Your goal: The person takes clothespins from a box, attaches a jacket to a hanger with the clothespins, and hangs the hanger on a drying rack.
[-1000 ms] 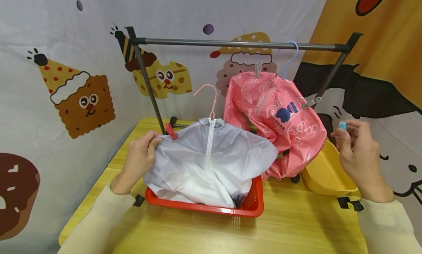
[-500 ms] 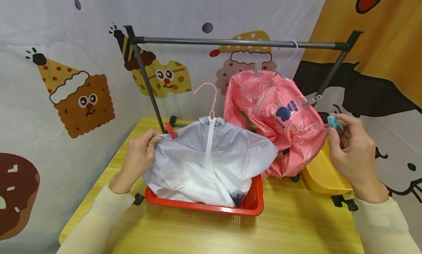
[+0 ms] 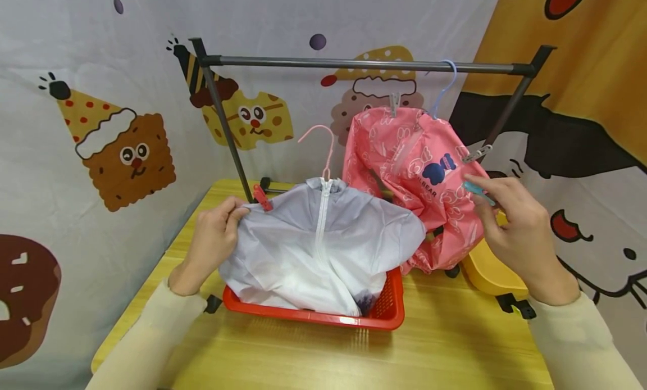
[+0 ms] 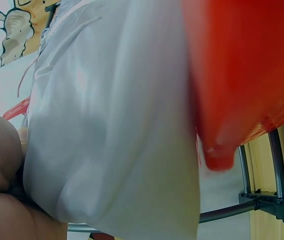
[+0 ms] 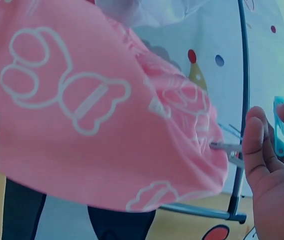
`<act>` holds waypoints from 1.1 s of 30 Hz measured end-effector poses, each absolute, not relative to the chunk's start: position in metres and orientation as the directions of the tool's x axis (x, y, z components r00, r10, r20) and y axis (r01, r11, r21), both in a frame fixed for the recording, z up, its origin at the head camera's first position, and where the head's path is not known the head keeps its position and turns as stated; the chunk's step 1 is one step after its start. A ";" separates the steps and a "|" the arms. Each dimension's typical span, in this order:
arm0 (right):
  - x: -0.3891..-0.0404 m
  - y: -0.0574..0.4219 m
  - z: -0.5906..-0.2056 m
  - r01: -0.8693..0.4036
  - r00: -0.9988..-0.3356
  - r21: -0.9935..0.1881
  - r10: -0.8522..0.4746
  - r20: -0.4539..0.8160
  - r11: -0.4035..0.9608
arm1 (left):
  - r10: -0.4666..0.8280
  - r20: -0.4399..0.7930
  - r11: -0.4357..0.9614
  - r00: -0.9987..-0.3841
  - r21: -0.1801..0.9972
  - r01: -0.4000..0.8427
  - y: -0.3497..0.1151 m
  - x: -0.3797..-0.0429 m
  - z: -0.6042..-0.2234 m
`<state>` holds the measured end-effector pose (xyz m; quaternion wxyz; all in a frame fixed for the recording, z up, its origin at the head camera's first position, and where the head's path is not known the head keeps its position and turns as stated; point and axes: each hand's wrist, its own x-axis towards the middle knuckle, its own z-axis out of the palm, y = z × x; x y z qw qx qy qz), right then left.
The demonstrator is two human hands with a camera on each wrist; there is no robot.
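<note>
My left hand (image 3: 214, 238) pinches the left shoulder edge of a grey-white zip jacket (image 3: 298, 249), close to a red clothespin (image 3: 262, 198) clipped there. The jacket is on a pink hanger (image 3: 329, 154) whose hook hangs on nothing, and its lower part lies in a red basket (image 3: 323, 318). Between thumb and fingers my right hand (image 3: 520, 232) pinches a blue clothespin (image 3: 478, 193), which overlaps the pink jacket (image 3: 445, 204) in the head view. That pink jacket hangs from a blue hanger (image 3: 445, 92) on the rail, with grey clothespins (image 3: 477, 154) at its shoulders.
A dark metal rack (image 3: 313, 63) spans the back of the wooden table (image 3: 303, 359). To the right, behind my right hand, stands a yellow bin (image 3: 497, 269). A printed cloth (image 3: 101, 36) covers the wall behind.
My right hand has moved left with the blue clothespin, from beside the pink jacket to in front of its right side. The left hand has kept its hold on the grey-white jacket.
</note>
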<state>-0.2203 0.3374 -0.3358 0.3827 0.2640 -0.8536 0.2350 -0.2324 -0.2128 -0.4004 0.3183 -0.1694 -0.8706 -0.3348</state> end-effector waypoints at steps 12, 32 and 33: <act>-0.228 0.311 -0.330 -0.697 -0.576 -0.189 -0.383 0.723 0.691 | 0.089 0.673 0.713 -0.734 0.472 0.519 -0.212 -0.234 -0.398; -0.242 0.284 -0.324 -0.766 -0.538 -0.128 -0.519 0.665 0.630 | 0.085 0.676 0.694 -0.732 0.487 0.530 -0.212 -0.230 -0.397; -0.243 0.284 -0.324 -0.766 -0.537 -0.124 -0.521 0.663 0.631 | 0.085 0.677 0.693 -0.731 0.487 0.531 -0.212 -0.230 -0.397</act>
